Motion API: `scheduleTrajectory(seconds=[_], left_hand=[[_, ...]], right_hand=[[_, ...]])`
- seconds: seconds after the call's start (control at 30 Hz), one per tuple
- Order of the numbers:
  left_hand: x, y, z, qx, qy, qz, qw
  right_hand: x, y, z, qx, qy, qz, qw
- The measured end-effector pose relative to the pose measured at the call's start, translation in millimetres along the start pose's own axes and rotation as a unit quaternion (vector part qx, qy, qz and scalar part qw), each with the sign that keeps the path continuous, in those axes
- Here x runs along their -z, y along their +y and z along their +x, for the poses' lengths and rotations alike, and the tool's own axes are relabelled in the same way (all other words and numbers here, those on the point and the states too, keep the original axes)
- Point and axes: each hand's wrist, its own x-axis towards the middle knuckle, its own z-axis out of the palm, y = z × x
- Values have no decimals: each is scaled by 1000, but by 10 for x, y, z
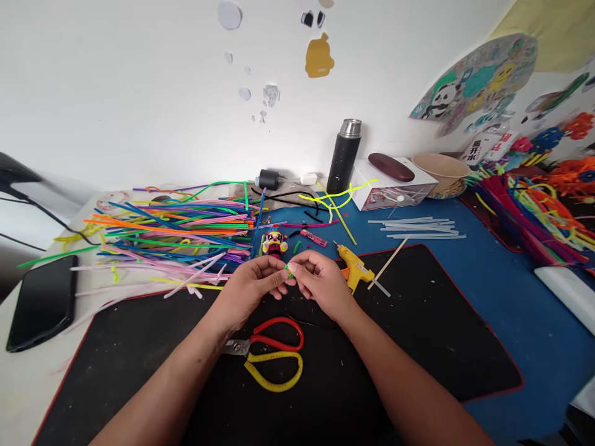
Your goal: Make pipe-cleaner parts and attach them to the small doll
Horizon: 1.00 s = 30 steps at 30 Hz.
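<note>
My left hand point(255, 284) and my right hand point(321, 282) meet above the black mat, thumbs and fingertips pinched together. Between them is a small green piece of pipe cleaner point(289, 271), mostly covered by the fingers. Just behind the hands lies a small colourful clown-like figure point(275, 240) with a blue top and a pale face. A yellow glue gun point(357, 267) rests right of my right hand. Nearer to me, scissors point(276, 354) with one red and one yellow handle lie on the mat, their blades partly hidden by my left forearm.
Many coloured pipe cleaners point(186, 226) spread over the left side, near a black phone point(43, 302). Clear glue sticks point(418, 228) lie at the right. A black thermos point(344, 158), a white box point(395, 186) and a bowl point(441, 170) stand by the wall.
</note>
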Motion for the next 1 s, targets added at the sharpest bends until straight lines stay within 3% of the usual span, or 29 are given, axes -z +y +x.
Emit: scheduleTrajectory(seconds=[0.37, 1.0], left_hand=[[10, -52, 21, -4, 25, -13, 1000], [-8, -21, 9, -50, 1, 28, 998]], right_hand=[[13, -8, -36, -5, 5, 12, 1000], [32, 20, -37, -17, 7, 3, 1000]])
